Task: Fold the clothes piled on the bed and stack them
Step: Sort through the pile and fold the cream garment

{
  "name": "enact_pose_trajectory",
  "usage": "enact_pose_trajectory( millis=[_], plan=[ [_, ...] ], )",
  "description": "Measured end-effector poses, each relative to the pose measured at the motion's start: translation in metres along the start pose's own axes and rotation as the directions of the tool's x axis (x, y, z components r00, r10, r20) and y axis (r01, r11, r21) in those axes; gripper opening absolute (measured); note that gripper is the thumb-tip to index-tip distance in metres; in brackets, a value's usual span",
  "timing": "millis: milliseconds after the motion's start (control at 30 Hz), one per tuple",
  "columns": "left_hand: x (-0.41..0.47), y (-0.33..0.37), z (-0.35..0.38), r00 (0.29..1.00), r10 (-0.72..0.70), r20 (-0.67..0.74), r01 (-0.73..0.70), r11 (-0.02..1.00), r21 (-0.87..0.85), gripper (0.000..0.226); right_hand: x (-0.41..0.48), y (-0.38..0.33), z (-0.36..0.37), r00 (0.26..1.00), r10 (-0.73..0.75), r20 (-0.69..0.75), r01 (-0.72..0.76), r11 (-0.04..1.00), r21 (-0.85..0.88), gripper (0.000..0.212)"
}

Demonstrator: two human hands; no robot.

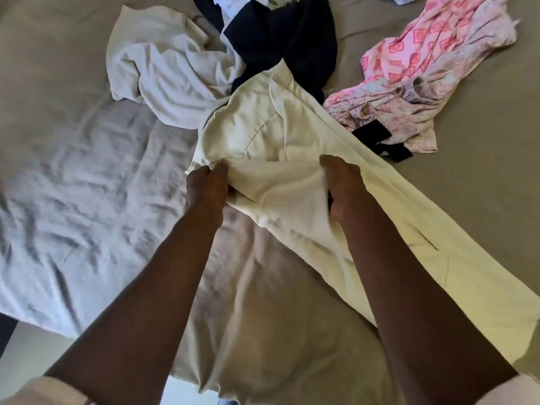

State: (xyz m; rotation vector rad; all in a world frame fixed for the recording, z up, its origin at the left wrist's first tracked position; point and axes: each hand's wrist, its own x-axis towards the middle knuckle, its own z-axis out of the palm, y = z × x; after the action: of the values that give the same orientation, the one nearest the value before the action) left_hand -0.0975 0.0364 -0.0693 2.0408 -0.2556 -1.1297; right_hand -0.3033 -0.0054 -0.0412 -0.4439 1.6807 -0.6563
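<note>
Cream trousers (292,159) spread diagonally on bed, near crumpled clothes pile (222,54).

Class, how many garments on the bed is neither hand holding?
3 plainly: off-white garment upper left, navy garment top centre, pink patterned garment right. White scraps at the top edge and a black strip may be others.

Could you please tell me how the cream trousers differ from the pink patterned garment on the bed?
The cream trousers are plain; the pink patterned garment carries a diamond print. The left hand and right hand grip the trousers; the pink garment lies untouched. The trousers stretch out long; the pink garment is bunched. Both are unfolded, on the bed.
</note>
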Motion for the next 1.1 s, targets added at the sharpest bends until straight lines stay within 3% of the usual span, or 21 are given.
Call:
enact_pose_trajectory(
  millis=[133, 233, 267, 367, 433, 533, 600, 667, 733, 800, 867, 933, 1000, 1067, 1100],
  plan=[
    [0.013, -0.001, 0.002, 0.987, -0.112, 0.115, 0.118, 0.992, -0.054, 0.01, 0.006, 0.006, -0.008, 0.982, 0.082, 0.169, -0.093, 0.994, 0.058, 0.039],
    [0.018, 0.0, 0.003, 0.968, -0.18, 0.175, 0.205, 0.969, -0.136, 0.012, 0.007, 0.005, -0.01, 0.952, 0.117, 0.282, -0.192, 0.948, 0.253, 0.006],
    [0.019, 0.0, 0.003, 0.963, -0.188, 0.193, 0.221, 0.961, -0.168, 0.01, 0.009, 0.006, -0.012, 0.953, 0.107, 0.284, -0.201, 0.924, 0.327, 0.013],
    [0.018, -0.002, 0.005, 0.958, -0.207, 0.197, 0.247, 0.946, -0.211, 0.008, 0.009, 0.004, -0.01, 0.983, 0.046, 0.178, -0.106, 0.932, 0.346, 0.013],
    [0.021, -0.004, 0.005, 0.959, -0.218, 0.182, 0.258, 0.936, -0.238, 0.007, 0.017, 0.002, -0.012, 0.997, -0.071, -0.037, 0.079, 0.935, 0.345, 0.033],
    [0.023, -0.005, 0.004, 0.955, -0.225, 0.191, 0.27, 0.927, -0.259, 0.005, 0.019, -0.004, -0.016, 0.921, -0.232, -0.312, 0.34, 0.871, 0.354, 0.019],
    [0.022, -0.004, 0.005, 0.953, -0.212, 0.215, 0.266, 0.928, -0.262, 0.005, 0.014, -0.002, -0.017, 0.839, -0.382, -0.387, 0.454, 0.884, 0.111, 0.021],
    [0.022, -0.002, 0.005, 0.953, -0.2, 0.228, 0.259, 0.928, -0.269, 0.012, 0.016, 0.003, -0.018, 0.809, -0.502, -0.306, 0.41, 0.854, -0.319, 0.025],
    [0.023, -0.001, 0.008, 0.957, -0.202, 0.208, 0.252, 0.934, -0.255, 0.018, 0.02, 0.002, -0.024, 0.913, -0.365, -0.181, 0.198, 0.786, -0.586, 0.043],
    [0.024, -0.003, 0.01, 0.963, -0.204, 0.177, 0.242, 0.944, -0.224, 0.018, 0.021, -0.002, -0.029, 0.967, -0.233, -0.105, 0.099, 0.721, -0.686, 0.062],
    [0.027, -0.007, 0.011, 0.966, -0.213, 0.146, 0.24, 0.95, -0.2, 0.017, 0.019, 0.002, -0.029, 0.952, -0.304, -0.018, 0.191, 0.641, -0.743, 0.039],
    [0.028, -0.008, 0.011, 0.966, -0.228, 0.123, 0.249, 0.947, -0.203, 0.018, 0.014, 0.011, -0.028, 0.902, -0.43, 0.036, 0.339, 0.654, -0.676, 0.017],
    [0.029, -0.008, 0.015, 0.98, -0.185, 0.067, 0.195, 0.965, -0.176, 0.021, 0.008, 0.017, -0.03, 0.903, -0.43, 0.015, 0.407, 0.84, -0.358, 0.014],
    [0.022, -0.01, 0.023, 0.992, -0.072, -0.1, 0.066, 0.996, -0.063, 0.038, 0.009, 0.022, -0.041, 0.896, -0.427, -0.118, 0.417, 0.903, -0.1, 0.011],
    [0.007, -0.01, 0.026, 0.979, -0.005, -0.202, 0.008, 1.0, 0.015, 0.044, 0.007, 0.026, -0.052, 0.873, -0.446, -0.198, 0.431, 0.895, -0.114, 0.012]
  ],
)
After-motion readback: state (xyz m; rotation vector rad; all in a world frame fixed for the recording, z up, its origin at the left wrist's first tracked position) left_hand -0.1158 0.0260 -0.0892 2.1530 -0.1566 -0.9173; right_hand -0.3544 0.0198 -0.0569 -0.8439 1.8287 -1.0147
